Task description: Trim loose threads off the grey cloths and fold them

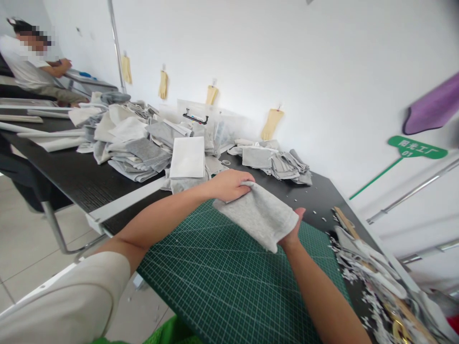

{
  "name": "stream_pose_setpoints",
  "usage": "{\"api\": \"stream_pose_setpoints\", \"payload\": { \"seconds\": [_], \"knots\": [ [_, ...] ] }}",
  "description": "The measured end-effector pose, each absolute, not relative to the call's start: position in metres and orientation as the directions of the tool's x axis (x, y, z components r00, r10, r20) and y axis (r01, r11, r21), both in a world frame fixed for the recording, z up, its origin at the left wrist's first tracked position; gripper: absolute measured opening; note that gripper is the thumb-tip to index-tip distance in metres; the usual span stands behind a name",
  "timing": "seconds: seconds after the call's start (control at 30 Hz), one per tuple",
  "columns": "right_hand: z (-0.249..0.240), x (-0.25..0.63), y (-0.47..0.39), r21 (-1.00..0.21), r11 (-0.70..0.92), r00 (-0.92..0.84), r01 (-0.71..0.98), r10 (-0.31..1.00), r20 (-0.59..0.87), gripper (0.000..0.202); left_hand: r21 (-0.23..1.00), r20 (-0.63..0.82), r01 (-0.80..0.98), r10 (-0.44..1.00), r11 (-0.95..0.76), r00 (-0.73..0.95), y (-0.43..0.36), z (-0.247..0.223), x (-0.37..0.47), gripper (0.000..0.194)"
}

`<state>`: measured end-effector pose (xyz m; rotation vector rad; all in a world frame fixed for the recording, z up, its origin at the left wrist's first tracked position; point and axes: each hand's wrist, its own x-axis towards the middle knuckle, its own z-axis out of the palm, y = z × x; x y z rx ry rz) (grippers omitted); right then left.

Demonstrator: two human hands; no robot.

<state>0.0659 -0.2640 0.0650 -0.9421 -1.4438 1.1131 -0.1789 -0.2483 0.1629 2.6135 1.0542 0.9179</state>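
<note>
A folded piece of light grey fabric (258,215) is held in the air above the green cutting mat (229,272). My left hand (231,185) pinches its upper left corner, thumb on top. At the opposite edge, on the right, my right hand (294,231) grips the fabric with the thumb showing and the other fingers hidden behind it. Just beyond my left hand, a white rectangular card (187,157) lies on a stack of grey cloth.
Heaped grey and white fabric pieces (132,138) cover the table's left part; another pile (272,160) lies at the back. Fabric scraps (362,267) and gold-handled scissors (399,329) are at the right edge. Yellow gloves (272,124) hang on the wall. A person (25,62) sits far left.
</note>
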Motion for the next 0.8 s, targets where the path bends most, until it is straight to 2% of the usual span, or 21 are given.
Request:
{"api": "stream_pose_setpoints", "payload": {
  "seconds": [0.1, 0.2, 0.37, 0.47, 0.63, 0.8],
  "knots": [
    [0.066, 0.066, -0.266, -0.969, 0.242, -0.147, -0.057, 0.958, 0.248, 0.096, 0.429, 0.549, 0.565, 0.700, -0.705, 0.457, -0.247, 0.163, -0.177, 0.027],
    [0.065, 0.065, -0.269, -0.943, 0.331, -0.152, -0.020, 0.932, 0.330, 0.082, 0.527, 0.593, 0.521, 0.730, -0.671, 0.340, -0.247, 0.165, -0.176, 0.022],
    [0.062, 0.062, -0.268, -0.917, 0.385, -0.112, -0.103, 0.912, 0.395, 0.081, 0.720, 0.575, 0.383, 0.807, -0.578, 0.137, -0.247, 0.167, -0.176, 0.018],
    [0.062, 0.059, -0.265, -0.915, 0.392, -0.111, -0.095, 0.909, 0.402, 0.074, 0.794, 0.548, 0.275, 0.834, -0.542, 0.064, -0.246, 0.168, -0.175, 0.018],
    [0.073, 0.049, -0.265, -0.956, 0.288, -0.074, -0.051, 0.954, 0.292, 0.048, 0.812, 0.537, 0.252, 0.843, -0.527, 0.035, -0.244, 0.167, -0.173, 0.018],
    [0.088, 0.047, -0.267, -0.951, 0.305, 0.053, -0.050, 0.952, 0.303, 0.041, 0.789, 0.552, 0.272, 0.830, -0.551, 0.081, -0.237, 0.161, -0.176, 0.021]
  ]
}}
